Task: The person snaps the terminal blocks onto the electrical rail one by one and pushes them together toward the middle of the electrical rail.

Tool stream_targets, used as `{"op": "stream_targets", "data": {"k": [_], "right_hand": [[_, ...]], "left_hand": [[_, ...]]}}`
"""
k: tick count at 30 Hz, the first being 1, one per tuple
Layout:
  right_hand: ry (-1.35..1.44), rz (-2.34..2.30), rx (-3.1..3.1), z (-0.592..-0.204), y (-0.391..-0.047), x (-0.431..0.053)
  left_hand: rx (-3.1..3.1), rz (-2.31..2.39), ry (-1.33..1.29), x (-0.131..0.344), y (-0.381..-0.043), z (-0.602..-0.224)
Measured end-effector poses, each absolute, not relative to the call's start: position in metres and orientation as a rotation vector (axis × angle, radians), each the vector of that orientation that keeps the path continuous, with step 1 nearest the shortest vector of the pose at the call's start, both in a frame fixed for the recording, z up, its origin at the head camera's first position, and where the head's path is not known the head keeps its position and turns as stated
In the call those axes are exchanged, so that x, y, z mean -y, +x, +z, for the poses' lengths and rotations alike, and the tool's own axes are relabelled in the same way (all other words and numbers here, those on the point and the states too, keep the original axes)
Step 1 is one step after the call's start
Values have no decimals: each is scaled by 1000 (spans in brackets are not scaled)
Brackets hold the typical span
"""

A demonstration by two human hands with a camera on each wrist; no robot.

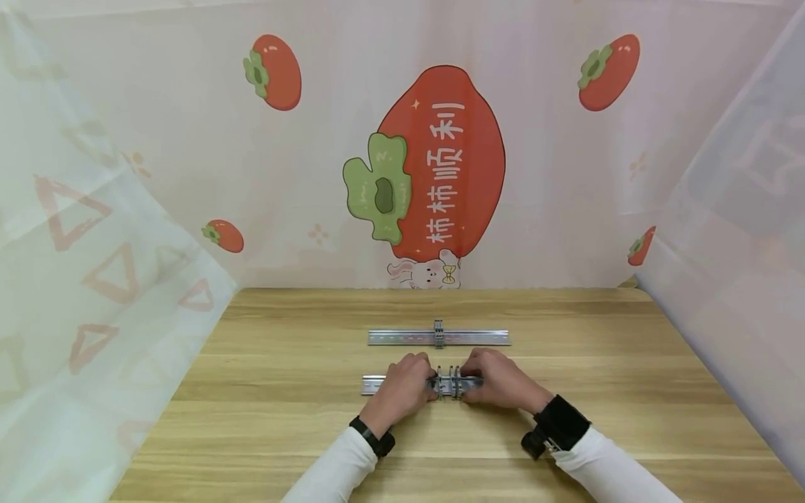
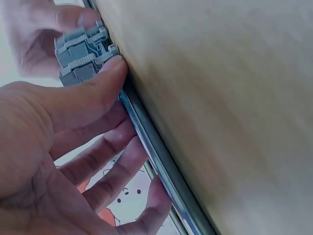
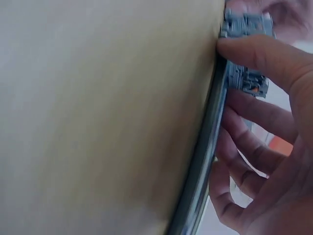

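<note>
Grey terminal blocks [image 1: 455, 381] sit across the nearer slotted metal DIN rail [image 1: 372, 385], between my two hands. My left hand [image 1: 404, 386] pinches the left-end block, its thumb [image 2: 100, 88] pressed at the block's foot by the rail edge. From the other side, my right hand [image 1: 501, 381] pinches the right end of the group. In the right wrist view, its thumb [image 3: 259, 51] lies over the grey blocks [image 3: 248, 24]. The other fingers of both hands spread along the rail's far side. Part of the rail is hidden behind the hands.
A second DIN rail [image 1: 402, 338] lies parallel farther back, with a compact cluster of grey terminal blocks [image 1: 439, 334] at its middle. Both rails lie on a wood-grain table [image 1: 283, 433]. Printed cloth [image 1: 541, 209] hangs behind the table and along both sides.
</note>
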State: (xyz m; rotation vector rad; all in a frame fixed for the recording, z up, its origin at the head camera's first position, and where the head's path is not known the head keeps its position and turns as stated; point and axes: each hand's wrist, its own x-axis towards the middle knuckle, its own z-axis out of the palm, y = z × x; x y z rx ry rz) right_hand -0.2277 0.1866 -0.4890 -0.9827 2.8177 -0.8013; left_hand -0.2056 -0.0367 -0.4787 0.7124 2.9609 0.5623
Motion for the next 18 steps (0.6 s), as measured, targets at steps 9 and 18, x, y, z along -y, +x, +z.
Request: {"op": "stream_targets", "data": {"k": [9, 18], "right_hand": [[-960, -870, -2833, -490, -226, -163], [-974, -786, -2781, -482, -226, -168]], "left_hand": [[-2964, 574, 728, 36, -206, -481], [-2960, 570, 756, 39, -207, -482]]}}
